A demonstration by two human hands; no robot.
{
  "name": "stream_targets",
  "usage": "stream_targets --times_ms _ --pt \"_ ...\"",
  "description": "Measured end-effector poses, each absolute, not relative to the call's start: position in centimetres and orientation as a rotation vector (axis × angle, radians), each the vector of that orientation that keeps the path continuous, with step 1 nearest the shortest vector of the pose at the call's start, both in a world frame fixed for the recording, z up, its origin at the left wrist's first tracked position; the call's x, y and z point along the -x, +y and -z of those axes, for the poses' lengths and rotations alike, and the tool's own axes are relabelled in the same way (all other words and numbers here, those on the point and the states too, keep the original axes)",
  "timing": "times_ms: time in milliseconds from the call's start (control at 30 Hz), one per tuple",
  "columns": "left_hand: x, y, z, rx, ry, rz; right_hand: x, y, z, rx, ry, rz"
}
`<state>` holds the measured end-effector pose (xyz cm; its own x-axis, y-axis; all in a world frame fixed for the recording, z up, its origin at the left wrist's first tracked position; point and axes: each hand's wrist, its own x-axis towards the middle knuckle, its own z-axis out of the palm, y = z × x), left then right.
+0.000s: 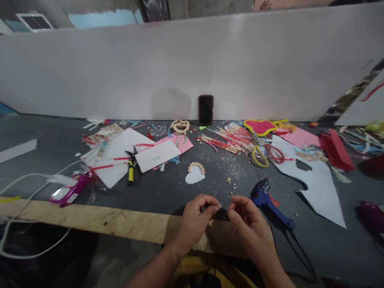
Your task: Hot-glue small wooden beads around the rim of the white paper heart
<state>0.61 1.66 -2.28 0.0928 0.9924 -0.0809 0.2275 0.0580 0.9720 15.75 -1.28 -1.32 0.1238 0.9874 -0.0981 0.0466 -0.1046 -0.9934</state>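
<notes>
Fingertips (211,209) of the left hand (195,219) are pinched together on a tiny pale piece (220,205), held low above the near edge of the dark bench (162,195). The piece sits right at the end of that grip, on the side toward the right hand (253,228), whose thumb and forefinger are parted with a gap between them. Beyond both hands, and touched by neither, a white paper heart (195,176) lies flat on the bench, ahead of the left grip, with a row of beads (196,164) arching around its far edge. Loose pale bits (229,181) are scattered between the heart and the right hand. Farther left, a white card (157,156) carries a short handwritten mark, too small to read. The heart's longer axis seems to run across the bench with its left end nearer the person, though at this distance I cannot tell which way its tip points. Just beside the right hand lies a blue glue gun (271,203), its nozzle pointing away and its handle slanting back to the right. Yellow-handled pliers (131,173) lie left of the heart, jaws also pointing away.
</notes>
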Motion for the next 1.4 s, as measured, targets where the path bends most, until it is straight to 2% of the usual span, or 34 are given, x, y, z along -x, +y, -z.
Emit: stream_targets --times_ms 233,367,467,833,1000,1233,1400 --pt "-0.7 3.0 2.7 -1.987 1.336 -0.816 -22.4 -2.4 1.1 1.598 -1.635 -0.138" --pt "-1.2 3.1 3.5 -2.151 1.339 -0.687 -25.3 -2.3 2.4 1.716 -1.826 0.145" --pt "-1.2 3.1 3.9 -2.211 1.365 -0.635 -26.3 -2.2 3.8 1.830 -1.898 0.228" --pt "-0.9 3.3 2.8 -2.275 1.357 -0.501 -27.0 -1.6 4.9 1.948 -1.954 0.152" --pt "-1.8 4.5 2.3 -2.338 1.360 -0.486 -27.2 -2.1 3.9 1.927 -1.664 -0.102" --pt "-4.6 6.9 2.6 -2.482 1.263 -0.365 -26.3 -3.5 1.7 1.793 -1.200 -0.720" --pt "-5.6 7.7 2.8 -2.550 1.274 -0.295 -25.4 -4.2 2.0 1.669 -1.181 -0.854"
